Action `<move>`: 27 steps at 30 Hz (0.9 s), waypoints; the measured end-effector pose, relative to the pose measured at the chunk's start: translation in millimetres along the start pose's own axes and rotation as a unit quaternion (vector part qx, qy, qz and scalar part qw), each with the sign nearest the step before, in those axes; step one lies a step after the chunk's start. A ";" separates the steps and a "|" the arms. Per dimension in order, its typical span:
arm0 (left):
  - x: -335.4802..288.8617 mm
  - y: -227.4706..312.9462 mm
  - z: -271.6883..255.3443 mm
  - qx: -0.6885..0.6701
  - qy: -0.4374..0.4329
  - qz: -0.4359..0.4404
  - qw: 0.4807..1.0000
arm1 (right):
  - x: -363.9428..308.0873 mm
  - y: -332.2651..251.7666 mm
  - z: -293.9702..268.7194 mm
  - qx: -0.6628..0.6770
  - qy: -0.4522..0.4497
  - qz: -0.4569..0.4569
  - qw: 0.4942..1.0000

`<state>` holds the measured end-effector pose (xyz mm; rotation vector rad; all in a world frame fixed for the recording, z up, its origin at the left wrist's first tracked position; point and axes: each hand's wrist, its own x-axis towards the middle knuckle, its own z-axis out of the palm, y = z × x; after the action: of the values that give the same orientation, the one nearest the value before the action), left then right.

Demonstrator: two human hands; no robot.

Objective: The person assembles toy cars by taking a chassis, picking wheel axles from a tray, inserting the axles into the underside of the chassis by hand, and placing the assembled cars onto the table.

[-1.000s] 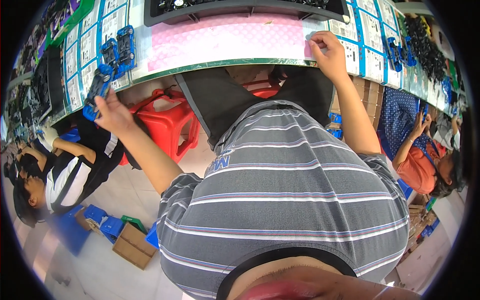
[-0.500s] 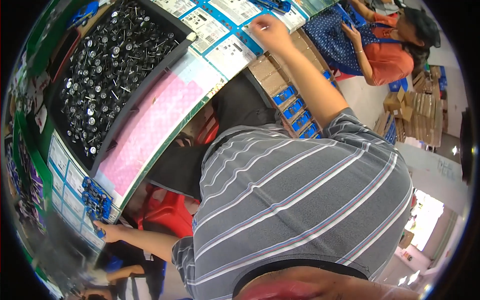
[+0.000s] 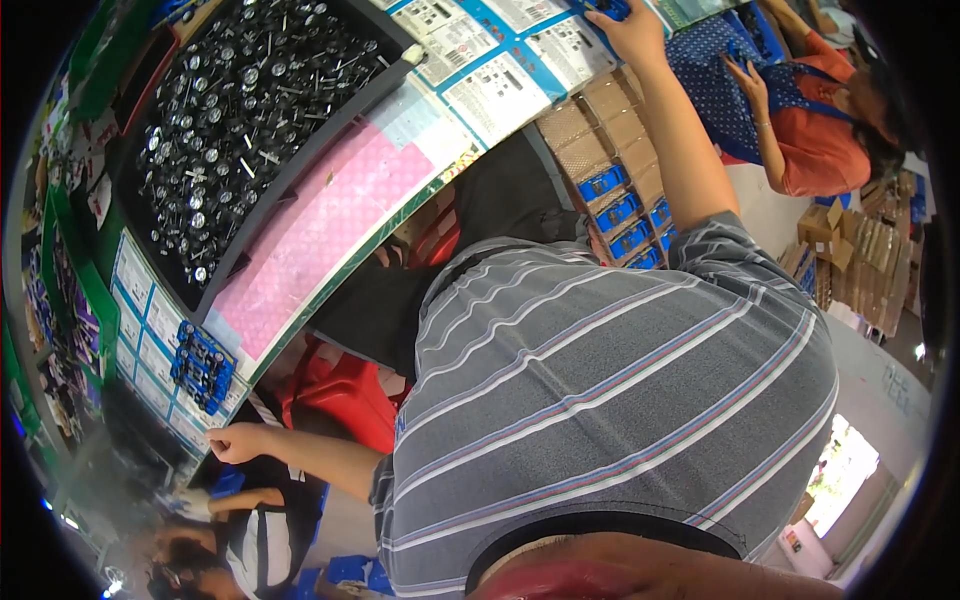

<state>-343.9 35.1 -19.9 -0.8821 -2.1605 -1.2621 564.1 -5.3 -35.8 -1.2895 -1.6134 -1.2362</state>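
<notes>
At the far right end of the bench, my right hand (image 3: 638, 38) has its fingers closed round a blue toy car (image 3: 607, 9), partly cut off by the upper edge. My left hand (image 3: 237, 443) is closed at the near left edge of the bench; anything within it is hidden. Just beyond that hand, several blue toy car bodies with black parts (image 3: 203, 367) lie side by side on printed card sheets (image 3: 132, 318). Between my hands stands a large black bin (image 3: 300, 165), heaped with small black wheels on metal axles (image 3: 215, 130).
A pink sheet (image 3: 325, 225) covers the bench's near edge. By my right forearm, a divided cardboard box (image 3: 590, 125) holds blue cars (image 3: 618, 212). A red stool (image 3: 345, 400) is below. One co-worker (image 3: 820, 130) sits at right, another (image 3: 255, 540) at lower left. Cartons (image 3: 850, 250) are stacked behind.
My right hand has moved up and right, onto the blue car at the upper edge. My left hand has drawn off the blue piece it was touching and closed. The whole view has shifted slightly.
</notes>
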 end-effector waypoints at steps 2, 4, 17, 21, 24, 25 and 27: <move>-42.2 61.8 -37.5 -0.076 -0.027 -0.003 0.997 | 111.8 -107.7 -21.8 0.141 -0.314 0.632 0.694; -102.1 126.6 -48.9 -0.193 -0.105 0.124 0.968 | 102.9 -143.2 -34.3 0.309 -0.222 0.570 0.728; -223.7 248.3 -67.5 -0.639 -0.609 -0.374 0.285 | 234.0 -273.3 68.5 0.461 -0.465 0.157 0.740; -206.0 254.2 -66.9 -0.649 -0.620 -0.320 0.303 | 229.3 -272.9 124.1 0.262 -0.528 0.036 0.807; -201.6 252.8 -74.9 -0.661 -0.614 -0.296 0.313 | 220.1 -279.2 153.4 0.269 -0.560 0.033 0.783; -199.8 251.6 -76.8 -0.667 -0.608 -0.280 0.328 | 225.9 -282.2 156.3 0.260 -0.593 0.049 0.760; -198.7 245.6 -78.4 -0.674 -0.599 -0.273 0.337 | 227.5 -280.2 147.6 0.321 -0.553 0.090 0.764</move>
<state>-23.1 -1.4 21.7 -2.3488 -1.3274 -3.9604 241.7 188.9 66.3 -1.7058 -2.2781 0.4162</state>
